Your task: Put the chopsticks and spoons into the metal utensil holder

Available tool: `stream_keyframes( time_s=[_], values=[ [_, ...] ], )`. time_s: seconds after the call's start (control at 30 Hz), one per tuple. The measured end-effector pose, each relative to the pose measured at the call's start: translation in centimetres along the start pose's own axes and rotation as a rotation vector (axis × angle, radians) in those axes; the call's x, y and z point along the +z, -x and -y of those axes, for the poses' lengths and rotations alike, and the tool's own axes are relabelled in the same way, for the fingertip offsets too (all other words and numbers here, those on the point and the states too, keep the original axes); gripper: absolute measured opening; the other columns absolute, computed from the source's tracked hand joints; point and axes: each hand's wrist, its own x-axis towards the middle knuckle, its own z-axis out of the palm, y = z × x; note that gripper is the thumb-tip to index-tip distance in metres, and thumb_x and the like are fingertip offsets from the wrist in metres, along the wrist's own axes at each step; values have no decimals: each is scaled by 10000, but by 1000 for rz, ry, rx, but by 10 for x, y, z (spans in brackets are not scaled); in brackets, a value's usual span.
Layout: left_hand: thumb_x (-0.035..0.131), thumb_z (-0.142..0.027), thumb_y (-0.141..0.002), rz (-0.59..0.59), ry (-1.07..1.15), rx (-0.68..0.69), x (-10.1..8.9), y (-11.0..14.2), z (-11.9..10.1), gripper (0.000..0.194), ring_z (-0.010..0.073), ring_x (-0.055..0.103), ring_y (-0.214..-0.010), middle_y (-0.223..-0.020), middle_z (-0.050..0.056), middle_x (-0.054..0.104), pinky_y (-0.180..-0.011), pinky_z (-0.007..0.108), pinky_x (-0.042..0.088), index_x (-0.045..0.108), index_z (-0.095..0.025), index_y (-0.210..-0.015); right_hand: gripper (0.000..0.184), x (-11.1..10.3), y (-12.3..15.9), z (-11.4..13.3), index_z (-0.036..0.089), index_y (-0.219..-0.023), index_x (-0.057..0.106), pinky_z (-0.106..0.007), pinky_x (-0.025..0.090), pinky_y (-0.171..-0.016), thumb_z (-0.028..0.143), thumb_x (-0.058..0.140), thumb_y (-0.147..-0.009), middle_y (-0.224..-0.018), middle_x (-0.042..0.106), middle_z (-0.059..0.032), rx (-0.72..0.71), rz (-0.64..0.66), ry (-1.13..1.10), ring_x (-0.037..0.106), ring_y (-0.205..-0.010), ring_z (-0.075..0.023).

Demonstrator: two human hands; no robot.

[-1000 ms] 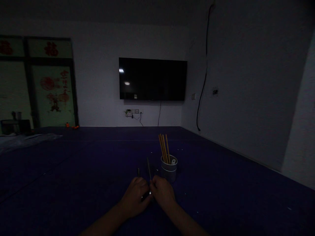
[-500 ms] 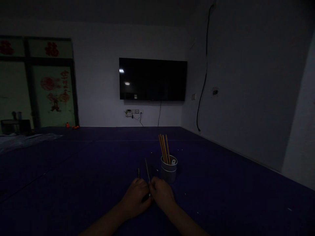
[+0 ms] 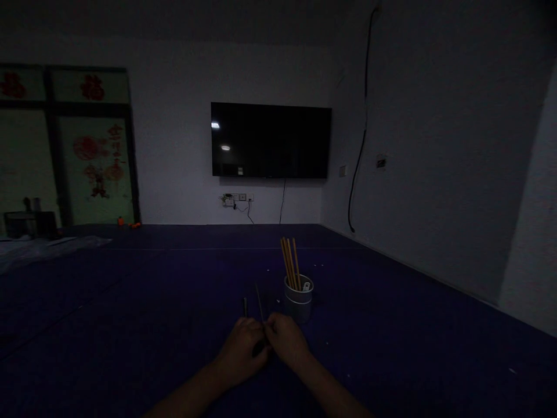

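The room is very dim. My left hand (image 3: 241,351) and my right hand (image 3: 286,343) rest close together on the dark blue surface (image 3: 130,313), fingers curled and meeting. A thin dark stick (image 3: 259,301) rises from between them, pinched by my right fingers. A small dark object sits between the two hands under my left fingers; I cannot make out what it is. Just beyond my right hand stands a white cup (image 3: 298,301) with several wooden pencils (image 3: 290,264) upright in it. A short dark piece (image 3: 245,306) lies or stands past my left hand.
A black wall screen (image 3: 270,140) hangs on the far wall above a socket strip (image 3: 236,198). A cable (image 3: 360,139) runs down the right wall. Clear plastic sheeting (image 3: 39,248) and dark boxes (image 3: 29,222) lie at far left by a decorated door.
The thin stick has tilted slightly left and sunk a little between my hands. A glint on the object between my hands is no longer visible. Both hands stayed nearly in place.
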Motion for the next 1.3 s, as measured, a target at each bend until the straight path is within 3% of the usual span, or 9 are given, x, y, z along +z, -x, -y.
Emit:
stream_keyframes(
  time_s=[0.2,0.37,0.63,0.8,0.87,1.0,1.13,1.3],
  values=[
    [512,-173,-757,-23,0,11,3,1,3,67,182,527,-874,-847,27,623,-789,327,380,571,-200,-778,225,-2,2,1,181,-771,623,-209,347,-585,256,442,-881,-742,684,-21,-62,-47,-86,614,-685,-129],
    [471,-154,-787,-118,-47,81,0,2,5,102,179,518,-832,-838,42,615,-772,342,377,563,-195,-796,290,-6,6,7,190,-765,592,-204,345,-545,356,401,-906,-639,631,2,-117,-125,-154,575,-589,-124],
    [379,-162,-875,-258,-286,164,-3,1,8,217,172,498,-738,-734,49,582,-763,377,368,564,-188,-766,488,-28,20,22,191,-833,611,-244,438,-673,491,237,-926,-755,654,-57,-227,-471,-389,603,-696,-168],
    [424,-279,-898,-425,-257,103,-8,1,9,177,186,540,-836,-850,59,615,-760,347,397,567,-189,-950,573,-39,21,9,196,-744,602,-260,405,-531,555,191,-918,-573,563,-18,-269,-732,-367,539,-530,-162],
    [438,-292,-889,-451,-239,62,-10,1,9,184,190,547,-862,-882,62,617,-765,342,406,562,-188,-977,569,-47,19,1,193,-739,599,-266,398,-531,562,205,-917,-603,572,-22,-292,-872,-353,543,-552,-166],
    [444,-247,-863,-352,-229,-72,-9,1,8,143,195,551,-831,-856,48,617,-748,344,405,579,-204,-850,572,-71,10,-17,181,-729,604,-301,417,-627,560,221,-919,-705,618,-61,-279,-1053,-268,575,-670,-193],
    [462,-229,-844,-240,-184,-218,-8,0,8,132,204,555,-870,-886,48,619,-769,350,394,589,-205,-820,589,-84,1,-33,171,-764,626,-305,403,-638,559,212,-922,-711,633,-68,-174,-1074,-201,575,-671,-199],
    [454,-234,-850,-145,-146,-327,-10,-1,9,147,207,550,-921,-928,49,619,-790,346,378,598,-205,-849,630,-84,-3,-39,155,-795,651,-306,402,-628,609,227,-899,-717,658,-88,-122,-1062,-219,590,-670,-212]
  ],
)
